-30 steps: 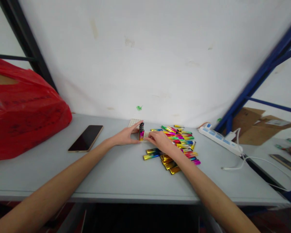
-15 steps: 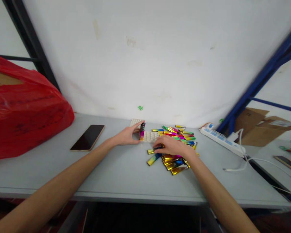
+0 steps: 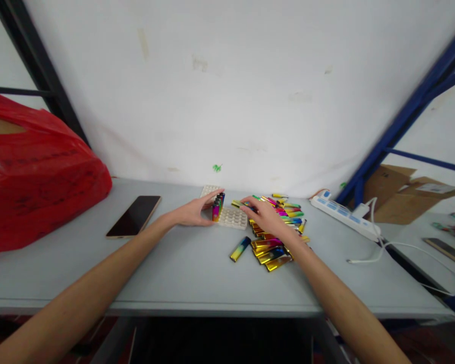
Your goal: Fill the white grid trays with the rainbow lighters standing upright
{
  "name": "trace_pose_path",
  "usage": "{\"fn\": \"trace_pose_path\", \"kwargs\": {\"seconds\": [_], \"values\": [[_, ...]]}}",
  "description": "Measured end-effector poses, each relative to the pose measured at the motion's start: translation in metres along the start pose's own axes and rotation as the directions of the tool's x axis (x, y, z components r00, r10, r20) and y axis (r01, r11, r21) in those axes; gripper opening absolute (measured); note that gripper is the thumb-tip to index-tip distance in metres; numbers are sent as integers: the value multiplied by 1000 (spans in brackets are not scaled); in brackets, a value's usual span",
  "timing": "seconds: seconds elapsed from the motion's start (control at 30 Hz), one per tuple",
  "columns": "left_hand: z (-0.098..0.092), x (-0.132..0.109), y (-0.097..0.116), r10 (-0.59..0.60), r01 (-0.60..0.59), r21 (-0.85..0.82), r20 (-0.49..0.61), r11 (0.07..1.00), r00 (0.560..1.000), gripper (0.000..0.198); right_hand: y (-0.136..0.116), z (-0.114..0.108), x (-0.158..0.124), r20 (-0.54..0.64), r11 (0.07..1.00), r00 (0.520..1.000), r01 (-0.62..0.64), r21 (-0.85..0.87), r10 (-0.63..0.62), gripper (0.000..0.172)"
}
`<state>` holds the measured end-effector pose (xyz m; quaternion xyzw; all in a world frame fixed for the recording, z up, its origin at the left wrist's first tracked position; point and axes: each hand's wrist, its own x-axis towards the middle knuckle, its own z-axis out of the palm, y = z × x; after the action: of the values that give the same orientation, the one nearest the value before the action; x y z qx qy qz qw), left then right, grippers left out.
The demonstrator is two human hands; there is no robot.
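My left hand (image 3: 192, 211) is curved around a short row of upright shiny lighters (image 3: 217, 208), thumb at the near end and fingers at the far end. The row stands at the left part of a white tray with rounded pockets (image 3: 233, 218). Pinched in my right hand (image 3: 264, 215) is a gold lighter (image 3: 235, 203), lying nearly level over the tray's right side. Below and right of that hand spreads a pile of metallic multicoloured lighters (image 3: 269, 252). One blue-and-yellow lighter (image 3: 240, 248) lies apart, left of the pile.
A dark-screened phone (image 3: 134, 216) lies at left beside a red plastic bag (image 3: 41, 177). A white power strip (image 3: 345, 216) with cables is on the right, near a cardboard box (image 3: 398, 194). Another white pocketed piece (image 3: 210, 190) shows behind my left hand. The wall rises behind.
My right hand has lifted a gold lighter from beside the pile and brought it up over the tray. The upright row and tray now sit slightly turned in my left hand.
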<state>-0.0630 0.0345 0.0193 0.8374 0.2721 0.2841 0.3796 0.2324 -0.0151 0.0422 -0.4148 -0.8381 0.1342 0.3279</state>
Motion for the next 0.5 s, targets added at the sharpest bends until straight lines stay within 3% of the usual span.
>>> {"fn": "trace_pose_path", "kwargs": {"seconds": [0.13,0.3,0.4,0.5], "values": [[7,0,3,-22,26,63,-58,998,998,115,6,7,3,-112,994,991,-64,92,75,36],[16,2,-1,-35,45,74,-131,996,991,112,15,18,7,-70,965,988,-121,232,141,50],[18,2,-2,-46,55,60,-145,997,988,110,13,22,8,-67,949,989,-104,297,130,48],[17,1,-2,-62,70,48,-141,996,988,109,5,24,6,32,905,989,-145,400,145,45]]}}
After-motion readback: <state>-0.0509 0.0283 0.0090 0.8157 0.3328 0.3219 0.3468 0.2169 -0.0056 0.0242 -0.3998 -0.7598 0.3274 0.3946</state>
